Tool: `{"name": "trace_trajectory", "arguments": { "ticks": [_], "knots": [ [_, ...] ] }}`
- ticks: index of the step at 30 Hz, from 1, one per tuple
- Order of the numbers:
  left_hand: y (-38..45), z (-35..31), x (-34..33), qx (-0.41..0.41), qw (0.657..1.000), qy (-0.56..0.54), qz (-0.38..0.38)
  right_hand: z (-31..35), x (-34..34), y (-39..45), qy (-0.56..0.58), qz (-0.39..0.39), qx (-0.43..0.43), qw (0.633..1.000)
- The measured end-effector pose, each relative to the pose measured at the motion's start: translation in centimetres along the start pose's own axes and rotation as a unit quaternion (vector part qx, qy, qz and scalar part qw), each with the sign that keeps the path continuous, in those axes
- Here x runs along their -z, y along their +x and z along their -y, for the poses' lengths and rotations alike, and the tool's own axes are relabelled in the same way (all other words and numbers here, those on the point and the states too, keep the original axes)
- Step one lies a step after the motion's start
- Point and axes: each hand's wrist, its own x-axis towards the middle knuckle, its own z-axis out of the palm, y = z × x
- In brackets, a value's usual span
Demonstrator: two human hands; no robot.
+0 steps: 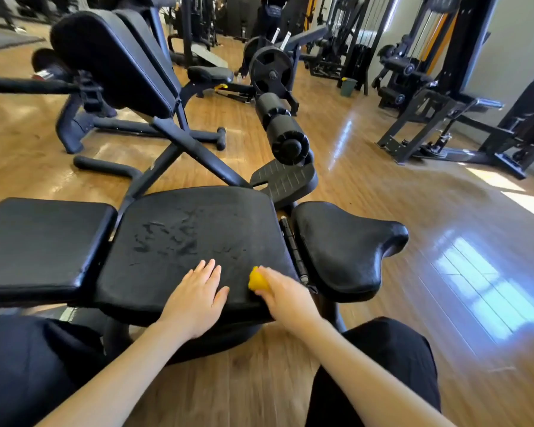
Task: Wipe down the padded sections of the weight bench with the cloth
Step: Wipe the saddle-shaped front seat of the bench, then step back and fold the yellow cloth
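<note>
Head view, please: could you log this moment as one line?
left hand flat on middle pad | right hand grips yellow cloth at pad's right edge | wet streaks mid-pad

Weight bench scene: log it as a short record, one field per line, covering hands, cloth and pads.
left hand: flat on middle pad, fingers straight
right hand: grips yellow cloth
yellow cloth: bunched, on middle pad near its right edge
middle pad: streaky marks at centre
left pad: untouched by either hand
right pad: contoured, glossy, no hand on it
floor: wood, sunlit patches at right
</note>
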Motion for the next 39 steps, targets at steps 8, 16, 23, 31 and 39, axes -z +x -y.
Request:
{"name": "trace_trajectory", "arguments": {
  "ticks": [8, 16, 23, 31, 39],
  "knots": [
    [-0.7, 0.6, -0.6, -0.034, 0.997, 0.050, -0.043, 1.0, 0.5, 2.4, 0.034, -0.017, -0.107, 0.994],
    [-0.3, 1.5, -1.7, -0.044, 0.995, 0.050, -0.073, 1.5, 0.1, 3.0, 0.023, -0.052, -0.120, 0.991],
    [-0.1, 1.4, -1.1, -0.042, 0.998, 0.042, -0.017, 1.4, -0.2, 3.9, 0.047, -0.055, -0.125, 0.989],
    [-1.8, 2.9, 7.8, -0.019, 0.979, 0.002, 0.202, 4.7, 7.8, 5.1, 0.036, 0.150, -0.190, 0.970],
    [-13.2, 9.7, 27.9, 0.183, 0.974, -0.067, 0.117, 20.0, 21.7, 3.6, 0.021, 0.219, -0.133, 0.966]
  ]
}}
